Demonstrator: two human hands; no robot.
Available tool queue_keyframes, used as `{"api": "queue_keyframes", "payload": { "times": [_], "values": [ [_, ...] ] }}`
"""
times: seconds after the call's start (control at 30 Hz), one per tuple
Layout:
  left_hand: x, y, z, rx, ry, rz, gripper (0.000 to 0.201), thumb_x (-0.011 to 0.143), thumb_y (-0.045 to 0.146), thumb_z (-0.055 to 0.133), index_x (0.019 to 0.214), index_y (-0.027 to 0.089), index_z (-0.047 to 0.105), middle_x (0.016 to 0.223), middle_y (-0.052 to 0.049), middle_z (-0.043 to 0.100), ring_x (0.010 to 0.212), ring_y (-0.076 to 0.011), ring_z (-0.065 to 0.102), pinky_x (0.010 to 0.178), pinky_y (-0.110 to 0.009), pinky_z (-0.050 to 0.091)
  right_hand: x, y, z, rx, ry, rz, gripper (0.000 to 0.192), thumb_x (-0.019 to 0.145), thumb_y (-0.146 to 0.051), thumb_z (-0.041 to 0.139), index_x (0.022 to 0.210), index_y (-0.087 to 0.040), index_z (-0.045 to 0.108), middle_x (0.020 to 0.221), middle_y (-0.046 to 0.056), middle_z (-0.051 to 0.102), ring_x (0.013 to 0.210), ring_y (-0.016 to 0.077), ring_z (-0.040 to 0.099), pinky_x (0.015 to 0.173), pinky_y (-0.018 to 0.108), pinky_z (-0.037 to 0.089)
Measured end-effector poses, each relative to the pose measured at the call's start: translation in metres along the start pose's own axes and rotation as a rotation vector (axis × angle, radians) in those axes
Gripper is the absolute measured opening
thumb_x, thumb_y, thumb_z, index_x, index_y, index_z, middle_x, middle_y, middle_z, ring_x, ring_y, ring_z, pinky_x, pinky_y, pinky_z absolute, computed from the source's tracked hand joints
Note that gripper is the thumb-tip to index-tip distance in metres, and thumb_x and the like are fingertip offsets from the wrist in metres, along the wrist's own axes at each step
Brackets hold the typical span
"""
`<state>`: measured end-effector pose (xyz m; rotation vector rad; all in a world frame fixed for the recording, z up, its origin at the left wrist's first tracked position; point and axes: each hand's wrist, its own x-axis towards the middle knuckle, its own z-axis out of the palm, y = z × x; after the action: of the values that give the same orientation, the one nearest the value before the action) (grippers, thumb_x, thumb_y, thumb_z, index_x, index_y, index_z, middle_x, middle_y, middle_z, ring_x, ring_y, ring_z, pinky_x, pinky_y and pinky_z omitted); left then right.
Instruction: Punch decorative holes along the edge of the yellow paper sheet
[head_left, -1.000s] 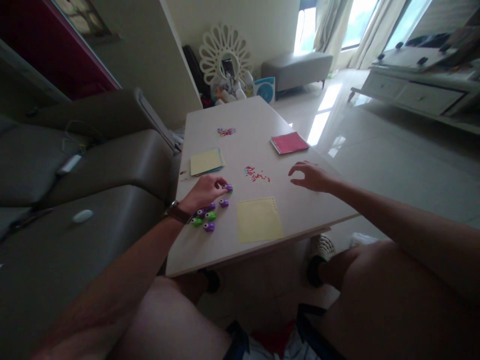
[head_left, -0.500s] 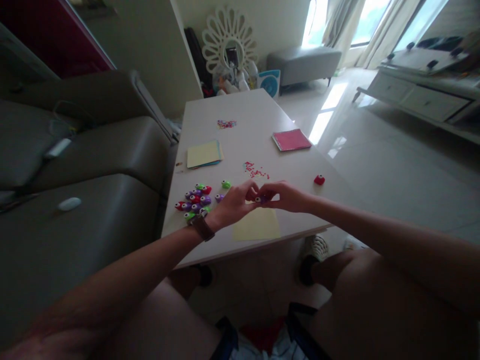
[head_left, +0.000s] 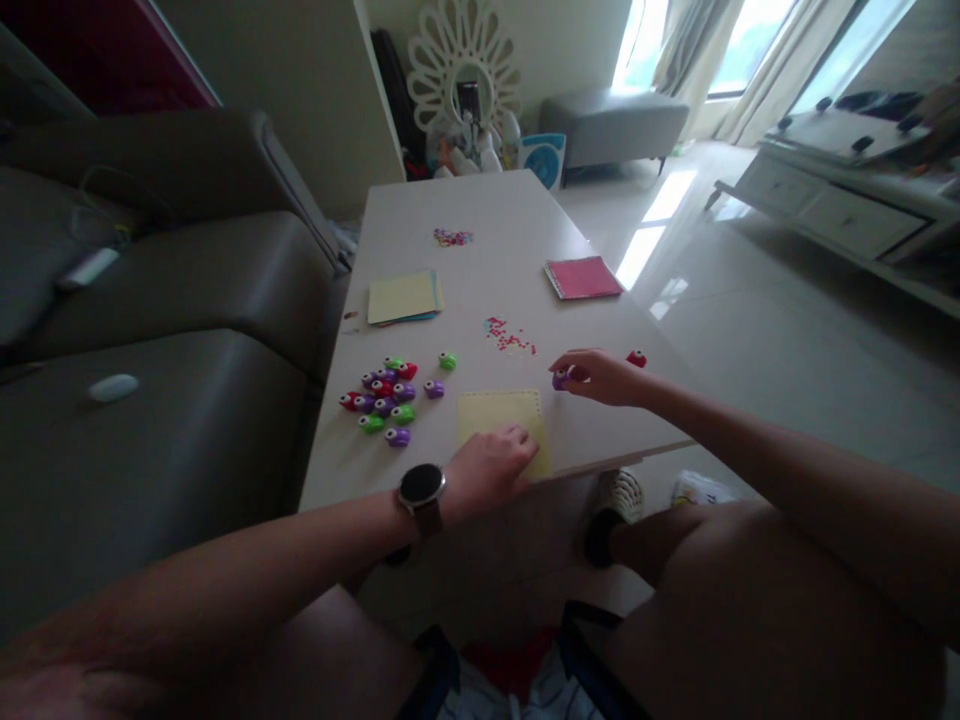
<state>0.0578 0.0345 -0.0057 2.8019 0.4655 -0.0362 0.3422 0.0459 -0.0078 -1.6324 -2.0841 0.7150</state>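
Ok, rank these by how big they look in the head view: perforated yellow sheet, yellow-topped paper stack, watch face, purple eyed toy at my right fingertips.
Perforated yellow sheet, partly covered
Yellow-topped paper stack
Watch face
Purple eyed toy, partly hidden

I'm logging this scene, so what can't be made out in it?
All in the head view:
Held purple toy: partly behind the right hand.
Yellow sheet: partly covered by the left hand, palm unseen.
Scattered bits: too small for shapes.
Right arm: cut by the frame's edge.

Four green figures (head_left: 447,362), four red figures (head_left: 636,358), eight purple figures (head_left: 398,438), two hands (head_left: 491,458)
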Motion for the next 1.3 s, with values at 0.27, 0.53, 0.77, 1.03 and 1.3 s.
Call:
{"api": "queue_keyframes", "payload": {
  "times": [0.27,0.53,0.77,1.03,1.3],
  "values": [
    [-0.002,0.007,-0.002,0.064,-0.02,-0.053,0.008,0.096,0.018,0.055,0.101,0.016,0.061,0.105,-0.009,0.066,0.098,-0.0247,0.064,0.073,-0.033,0.055,-0.001,0.0,0.006,0.001,-0.152,0.011,0.019,0.084,-0.025,0.067,0.1,-0.017,0.072,0.091,0.007,0.073,0.079,0.0176,0.066,0.075,0.03,0.051],
    [-0.004,0.005,0.002,0.03,0.053,-0.066,0.018,0.098,0.01,0.042,0.104,0.014,0.058,0.103,-0.011,0.065,0.093,-0.0228,0.061,0.08,-0.033,0.053,0.0,-0.01,0.006,-0.027,-0.276,0.04,0.019,0.081,-0.035,0.072,0.089,-0.018,0.07,0.073,0.001,0.066,0.064,0.0139,0.053,0.063,0.028,0.039],
    [0.002,0.001,0.01,-0.003,0.078,-0.089,0.024,0.095,0.005,0.039,0.106,0.015,0.057,0.108,-0.014,0.064,0.102,-0.0255,0.061,0.092,-0.037,0.052,0.0,-0.017,0.002,-0.028,-0.295,0.103,0.02,0.08,-0.035,0.073,0.088,-0.017,0.069,0.075,0.003,0.067,0.064,0.0142,0.054,0.064,0.028,0.04],
    [0.008,-0.002,0.007,-0.037,0.09,-0.156,0.02,0.095,0.007,0.041,0.107,0.016,0.054,0.109,-0.013,0.065,0.101,-0.0252,0.062,0.092,-0.038,0.052,-0.001,-0.013,-0.001,-0.009,-0.298,0.129,0.026,0.079,-0.041,0.072,0.088,-0.017,0.068,0.076,0.003,0.066,0.066,0.0151,0.055,0.066,0.03,0.04],
    [0.009,-0.001,0.005,-0.06,0.082,-0.186,0.021,0.094,0.006,0.039,0.105,0.018,0.053,0.106,-0.012,0.064,0.097,-0.0242,0.062,0.088,-0.036,0.052,-0.001,-0.013,0.004,0.018,-0.307,0.127,0.026,0.079,-0.042,0.072,0.087,-0.017,0.068,0.074,0.002,0.064,0.064,0.0144,0.053,0.064,0.03,0.039]
  ]
}}
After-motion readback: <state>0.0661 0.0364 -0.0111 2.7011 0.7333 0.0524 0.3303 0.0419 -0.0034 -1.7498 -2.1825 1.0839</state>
